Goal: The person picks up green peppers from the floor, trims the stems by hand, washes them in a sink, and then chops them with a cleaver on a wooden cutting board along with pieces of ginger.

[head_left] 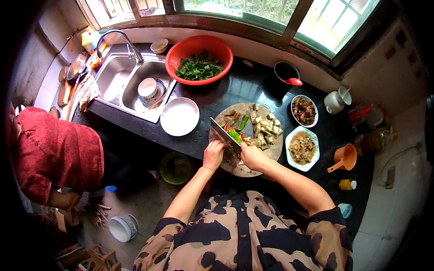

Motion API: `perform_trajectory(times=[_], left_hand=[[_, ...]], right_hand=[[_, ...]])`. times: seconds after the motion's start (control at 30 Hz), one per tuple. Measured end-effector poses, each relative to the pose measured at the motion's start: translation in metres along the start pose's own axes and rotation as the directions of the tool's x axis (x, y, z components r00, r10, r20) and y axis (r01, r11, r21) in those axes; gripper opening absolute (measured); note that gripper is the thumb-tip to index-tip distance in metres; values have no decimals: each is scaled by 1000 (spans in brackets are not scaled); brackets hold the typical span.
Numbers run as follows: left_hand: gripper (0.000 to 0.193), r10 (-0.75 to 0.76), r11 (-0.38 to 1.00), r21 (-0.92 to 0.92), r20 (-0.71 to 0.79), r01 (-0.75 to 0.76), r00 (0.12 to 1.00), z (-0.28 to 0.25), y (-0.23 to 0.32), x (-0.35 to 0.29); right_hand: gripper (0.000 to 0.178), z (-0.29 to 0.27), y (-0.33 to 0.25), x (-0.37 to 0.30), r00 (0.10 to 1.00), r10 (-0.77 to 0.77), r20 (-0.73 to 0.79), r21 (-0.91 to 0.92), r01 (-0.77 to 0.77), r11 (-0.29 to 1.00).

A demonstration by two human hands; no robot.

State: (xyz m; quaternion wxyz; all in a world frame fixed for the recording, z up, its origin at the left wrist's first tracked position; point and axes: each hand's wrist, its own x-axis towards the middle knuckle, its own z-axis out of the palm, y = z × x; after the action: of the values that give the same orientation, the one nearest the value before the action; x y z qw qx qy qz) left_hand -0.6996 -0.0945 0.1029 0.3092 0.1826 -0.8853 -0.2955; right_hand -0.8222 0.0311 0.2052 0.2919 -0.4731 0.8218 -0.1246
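Note:
A cleaver (222,132) slants over the round wooden cutting board (239,170), its handle gripped in my right hand (253,156). My left hand (214,155) is at the board's near left edge, close to the blade, with its fingers curled together; whatever they press on is hidden. Beyond the blade lie cut green pepper pieces (234,135), some red bits and a whole green pepper (244,122). Pale cut chunks with brownish edges (267,127) are heaped on the board's right side.
A red colander (226,52) of leafy greens, a white plate (180,116) and a sink (110,77) with bowls are at left. Two filled dishes (302,148), a dark bowl (286,68) with a red spoon and an orange scoop (345,157) stand right. Another person (58,149) is at far left.

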Motion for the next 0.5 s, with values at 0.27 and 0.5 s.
perform_trajectory(times=[0.27, 0.5], left_hand=[[8, -37, 998, -46, 6, 38, 999, 2, -4, -1], [7, -32, 995, -98, 6, 32, 999, -1, -6, 4]], right_hand=[[21, 30, -3, -7, 997, 56, -44, -53, -58, 997], [21, 17, -5, 6, 996, 84, -10, -44, -84, 995]])
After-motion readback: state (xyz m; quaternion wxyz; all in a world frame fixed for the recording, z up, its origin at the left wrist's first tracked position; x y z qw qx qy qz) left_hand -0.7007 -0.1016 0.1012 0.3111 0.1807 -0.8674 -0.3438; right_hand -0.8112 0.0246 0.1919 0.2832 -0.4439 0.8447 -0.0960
